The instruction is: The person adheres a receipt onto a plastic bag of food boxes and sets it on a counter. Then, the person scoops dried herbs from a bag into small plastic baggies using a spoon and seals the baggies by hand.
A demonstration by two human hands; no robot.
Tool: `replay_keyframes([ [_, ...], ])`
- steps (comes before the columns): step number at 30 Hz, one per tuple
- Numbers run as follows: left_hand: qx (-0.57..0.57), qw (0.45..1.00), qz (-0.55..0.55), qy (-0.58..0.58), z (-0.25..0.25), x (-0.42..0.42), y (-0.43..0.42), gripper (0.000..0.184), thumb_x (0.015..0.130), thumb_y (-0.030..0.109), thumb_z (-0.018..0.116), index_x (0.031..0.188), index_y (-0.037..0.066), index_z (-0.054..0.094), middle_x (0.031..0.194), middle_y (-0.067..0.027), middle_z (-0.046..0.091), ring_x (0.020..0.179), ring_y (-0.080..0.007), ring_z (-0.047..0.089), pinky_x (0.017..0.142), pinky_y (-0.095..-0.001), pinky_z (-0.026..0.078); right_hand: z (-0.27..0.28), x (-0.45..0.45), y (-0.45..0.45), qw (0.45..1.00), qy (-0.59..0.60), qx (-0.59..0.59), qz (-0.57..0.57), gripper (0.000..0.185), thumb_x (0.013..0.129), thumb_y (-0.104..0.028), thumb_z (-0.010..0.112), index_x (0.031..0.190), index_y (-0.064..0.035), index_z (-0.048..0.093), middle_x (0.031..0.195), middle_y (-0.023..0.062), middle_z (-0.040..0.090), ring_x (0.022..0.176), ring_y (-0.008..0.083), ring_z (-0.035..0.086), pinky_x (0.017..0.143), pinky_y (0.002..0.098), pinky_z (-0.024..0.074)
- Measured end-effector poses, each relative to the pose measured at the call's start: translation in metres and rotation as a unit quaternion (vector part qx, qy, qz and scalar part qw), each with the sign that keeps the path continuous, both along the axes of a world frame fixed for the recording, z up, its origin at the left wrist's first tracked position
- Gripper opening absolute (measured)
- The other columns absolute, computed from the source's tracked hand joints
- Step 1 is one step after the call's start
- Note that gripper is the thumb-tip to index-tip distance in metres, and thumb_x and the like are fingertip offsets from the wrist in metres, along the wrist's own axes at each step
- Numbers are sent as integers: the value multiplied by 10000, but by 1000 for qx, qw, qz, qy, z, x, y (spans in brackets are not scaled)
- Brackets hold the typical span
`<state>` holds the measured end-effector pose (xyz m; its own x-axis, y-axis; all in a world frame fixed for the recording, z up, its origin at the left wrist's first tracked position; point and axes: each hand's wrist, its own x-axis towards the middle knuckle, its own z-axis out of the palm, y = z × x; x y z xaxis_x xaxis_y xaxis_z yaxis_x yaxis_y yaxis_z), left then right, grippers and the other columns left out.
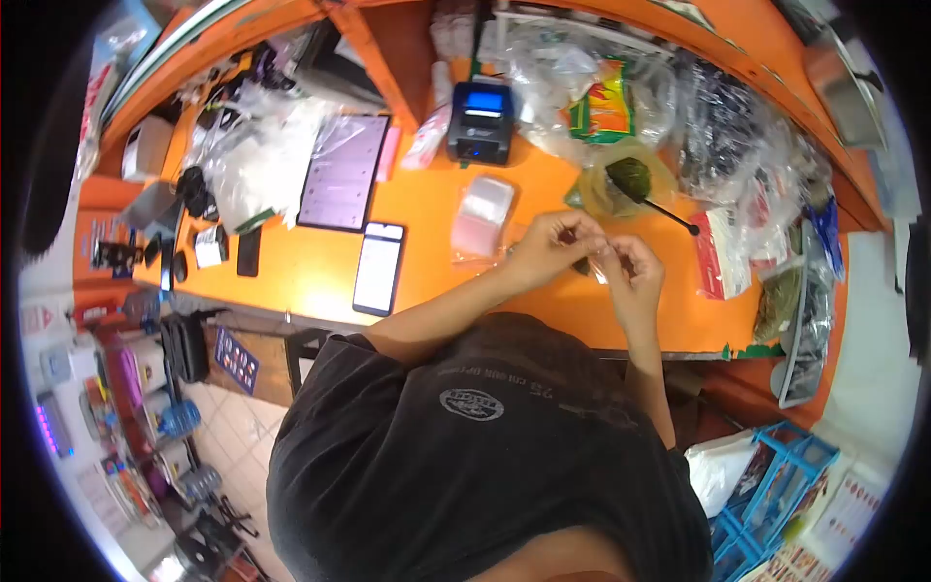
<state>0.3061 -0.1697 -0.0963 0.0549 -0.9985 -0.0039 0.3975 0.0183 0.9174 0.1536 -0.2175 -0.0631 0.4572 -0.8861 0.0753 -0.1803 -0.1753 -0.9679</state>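
My left hand (556,250) and my right hand (630,274) meet over the orange table, fingertips pinched together. Between them is a small clear plastic bag (598,274), mostly covered by the fingers; something dark shows just below. Beyond my right hand sits a yellowish bowl (603,199) with dark green, leafy-looking material (629,178) in it. A long black handle (669,215) sticks out of the bowl toward the right. To the left of my left hand lies a stack of small clear and pinkish plastic bags (482,215).
A white-screened phone (379,269) and a tablet (342,173) lie left on the table (436,291). A small black printer (481,122) stands at the back. Plastic bags, a green-and-yellow packet (603,105) and a red-and-white packet (720,254) line the back and right.
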Motion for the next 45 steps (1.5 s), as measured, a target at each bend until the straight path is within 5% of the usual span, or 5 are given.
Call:
replay_keyframes([
  [11, 76, 975, 207, 9, -15, 70, 67, 74, 937, 115, 581, 915, 45, 592, 766, -24, 602, 560, -65, 562, 540, -208, 472, -46, -18, 21, 993, 7, 111, 50, 103, 805, 16, 529, 709, -20, 529, 636, -55, 438, 597, 23, 383, 538, 203, 290],
  [15, 88, 956, 92, -266, -57, 77, 79, 151, 897, 171, 644, 911, 21, 656, 757, -52, 624, 639, -113, 590, 570, -281, 479, -56, -23, 13, 985, 6, 142, 93, 103, 812, 18, 531, 721, -24, 555, 635, -59, 465, 576, 16, 388, 520, 200, 291],
  [19, -36, 761, 294, -577, -91, 98, 42, 166, 758, 134, 721, 894, 44, 692, 887, -98, 613, 829, -294, 587, 732, -393, 478, -63, -4, 13, 992, 32, 89, 84, 63, 830, 1, 576, 774, -18, 599, 658, -55, 518, 581, 10, 426, 520, 191, 314],
  [23, -13, 718, 206, -665, -112, 118, 22, 113, 682, 113, 764, 762, 58, 704, 918, -70, 614, 887, -305, 559, 770, -399, 451, -69, -4, 14, 989, 56, 85, 103, 33, 840, -19, 605, 811, -13, 620, 671, -51, 543, 593, 8, 444, 530, 187, 326],
  [45, -40, 898, 370, -233, -13, 3, -5, 167, 811, 120, 720, 796, 31, 581, 851, -75, 503, 832, -192, 448, 741, -327, 375, -36, 37, 11, 960, -162, 226, 41, 120, 923, -63, 573, 895, 34, 639, 816, 82, 676, 681, 147, 647, 635, 279, 540],
])
